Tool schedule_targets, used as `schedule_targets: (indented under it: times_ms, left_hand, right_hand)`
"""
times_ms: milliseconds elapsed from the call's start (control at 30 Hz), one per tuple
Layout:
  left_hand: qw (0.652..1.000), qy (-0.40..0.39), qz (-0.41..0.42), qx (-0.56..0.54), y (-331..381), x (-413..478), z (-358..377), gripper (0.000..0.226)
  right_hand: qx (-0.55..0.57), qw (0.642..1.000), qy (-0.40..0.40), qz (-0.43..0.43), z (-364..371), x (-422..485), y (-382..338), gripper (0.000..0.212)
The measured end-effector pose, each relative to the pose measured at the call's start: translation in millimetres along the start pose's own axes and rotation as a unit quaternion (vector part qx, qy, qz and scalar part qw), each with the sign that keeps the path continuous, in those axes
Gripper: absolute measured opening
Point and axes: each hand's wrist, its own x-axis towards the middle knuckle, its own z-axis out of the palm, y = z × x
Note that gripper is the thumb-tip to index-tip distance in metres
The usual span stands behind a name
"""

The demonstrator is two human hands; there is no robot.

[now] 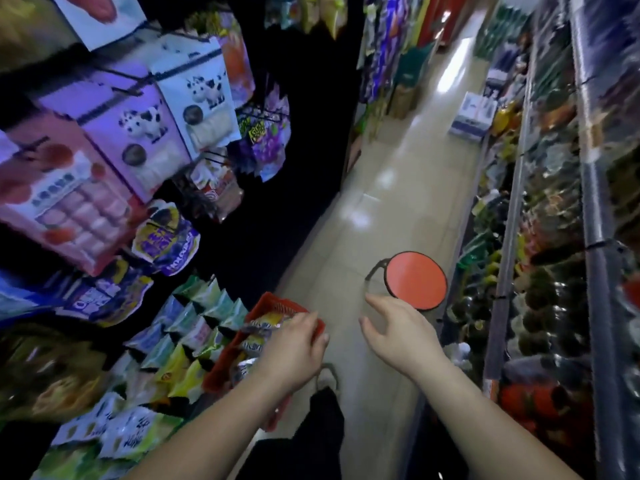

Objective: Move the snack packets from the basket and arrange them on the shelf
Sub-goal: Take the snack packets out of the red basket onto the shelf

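A red plastic mesh basket (221, 374) stands low at the foot of the left-hand shelf (114, 344), at the edge of the pale tiled floor (381, 202). Inside it lie crinkled snack packets in yellow and white (254, 346), heaped loosely against the near wall.

The left hand (294, 348) is over the basket's middle, its fingers (310, 318) curled downward and pinching the top edge of a silvery snack packet (261, 329) that sits just above the heap. The picture is blurred here, so how firm the grip is cannot be told.

The right hand (394, 329) hangs apart from the basket, above the bare floor, palm down, with fingers spread and relaxed and nothing in it. Just beyond it stands a round red-topped stool with a dark frame (417, 280).

The lower tier of the left shelf holds upright rows of green, blue and yellow snack bags (194, 323), just beside the basket. Above them hang purple and white pouches printed with cows (204, 95). Across the aisle runs a long shelf of mixed goods (540, 237).
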Motion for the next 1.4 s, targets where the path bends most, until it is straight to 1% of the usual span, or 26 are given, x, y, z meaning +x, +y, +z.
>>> schedule_targets:
  times_ms: [133,300,433,533,633,733,800,867,933,1000,1067,1167,1233,1300,1400]
  left_hand:
    - [1.000,-0.006,-0.028,-0.009,17.7,113.3,-6.8,0.059]
    - [0.997,0.015,-0.072,-0.018,38.3,214.2,-42.9,0.061]
    - [0.986,0.047,-0.146,-0.065,32.0,263.6,-62.1,0.064]
    - [0.965,0.068,-0.231,-0.102,9.3,282.7,-58.3,0.061]
    - [0.926,0.119,-0.331,-0.136,1.7,281.8,-49.2,0.059]
    - [0.877,0.164,-0.417,-0.173,5.0,270.9,-26.3,0.055]
    - [0.840,0.190,-0.462,-0.212,10.5,260.4,-10.0,0.049]
    - [0.805,0.213,-0.500,-0.240,19.8,251.2,-2.2,0.042]
    - [0.784,0.239,-0.517,-0.247,25.3,247.5,-0.4,0.044]
    - [0.747,0.267,-0.545,-0.272,30.0,243.2,14.7,0.050]
    - [0.713,0.299,-0.561,-0.297,30.3,240.0,33.5,0.054]
    - [0.671,0.339,-0.575,-0.322,22.6,239.8,71.0,0.051]
    - [0.635,0.346,-0.599,-0.344,16.5,245.2,101.5,0.052]
    - [0.601,0.356,-0.621,-0.356,2.1,256.2,134.8,0.059]
    - [0.561,0.369,-0.646,-0.363,-39.9,284.6,192.9,0.061]
  right_hand:
    - [-0.007,1.000,-0.017,0.004,-29.8,112.5,36.2,0.050]
    - [-0.029,0.998,-0.049,-0.037,-71.4,228.5,51.2,0.049]
    - [-0.070,0.986,-0.101,-0.112,-86.5,318.9,32.0,0.051]
    - [-0.086,0.967,-0.149,-0.188,-72.1,384.9,7.8,0.046]
    - [-0.115,0.929,-0.224,-0.273,-44.7,430.6,-18.7,0.043]
    - [-0.141,0.878,-0.289,-0.354,-23.6,451.2,-42.0,0.049]
    - [-0.158,0.840,-0.316,-0.411,-15.1,452.7,-59.6,0.055]
    - [-0.185,0.803,-0.323,-0.465,-4.1,451.9,-74.6,0.054]
    - [-0.196,0.778,-0.328,-0.498,5.3,450.6,-82.6,0.054]
    - [-0.216,0.743,-0.346,-0.530,19.5,442.8,-85.0,0.059]
    - [-0.229,0.719,-0.362,-0.547,35.3,435.2,-86.6,0.063]
    - [-0.242,0.673,-0.376,-0.589,73.9,427.2,-87.3,0.062]
    - [-0.255,0.641,-0.390,-0.610,108.4,424.0,-88.0,0.058]
    - [-0.269,0.612,-0.403,-0.625,152.4,427.2,-87.0,0.054]
    - [-0.275,0.576,-0.416,-0.647,239.0,445.8,-79.0,0.057]
